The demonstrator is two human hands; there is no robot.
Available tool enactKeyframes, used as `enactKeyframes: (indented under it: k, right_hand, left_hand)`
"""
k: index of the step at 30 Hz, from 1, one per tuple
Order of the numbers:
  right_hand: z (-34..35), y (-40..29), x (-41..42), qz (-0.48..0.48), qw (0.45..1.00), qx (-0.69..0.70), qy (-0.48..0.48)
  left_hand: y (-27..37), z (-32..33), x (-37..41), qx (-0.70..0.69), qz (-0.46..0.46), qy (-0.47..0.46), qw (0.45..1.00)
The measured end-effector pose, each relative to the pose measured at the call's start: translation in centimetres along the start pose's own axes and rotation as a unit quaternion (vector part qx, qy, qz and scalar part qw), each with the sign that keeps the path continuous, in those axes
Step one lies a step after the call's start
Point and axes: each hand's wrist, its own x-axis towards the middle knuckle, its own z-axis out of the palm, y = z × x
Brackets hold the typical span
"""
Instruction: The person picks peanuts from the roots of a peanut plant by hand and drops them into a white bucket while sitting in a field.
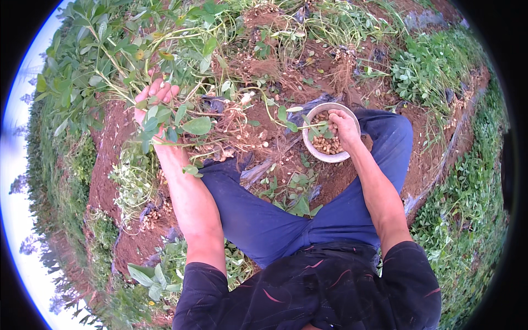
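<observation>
My left hand [156, 97] grips the stems of an uprooted peanut plant [117, 68]; leaves partly cover the palm. The plant's leafy tops spread to the upper left, and its roots with pods [237, 119] hang towards the middle. Over a round, pale-rimmed bowl [310, 147], my right hand [342, 126] has its fingers closed on a peanut pod [332, 128]. A thin leafy stem [270, 111] runs from the plant to those fingers. Loose peanut pods [328, 144] lie inside the bowl, which sits beside my right leg.
More uprooted peanut plants [264, 53] lie across the red soil [330, 187] ahead. Strips of plastic film [256, 171] are on the ground between my legs [264, 210]. A heap of pods on roots [150, 218] is at my left. Green rows [458, 206] grow at the right.
</observation>
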Motion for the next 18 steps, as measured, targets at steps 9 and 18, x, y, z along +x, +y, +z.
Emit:
enactKeyframes:
  k: [9,18]
  right_hand:
    - [2.8,-3.0,-0.7,-0.257,0.892,-0.353,0.120]
    - [15.3,-11.0,-6.3,-0.188,0.891,-0.253,-0.328]
  left_hand:
    - [0.0,-0.2,0.0,-0.037,-0.003,-0.077,0.996]
    - [-1.6,1.9,-0.1,-0.037,0.047,-0.039,0.997]
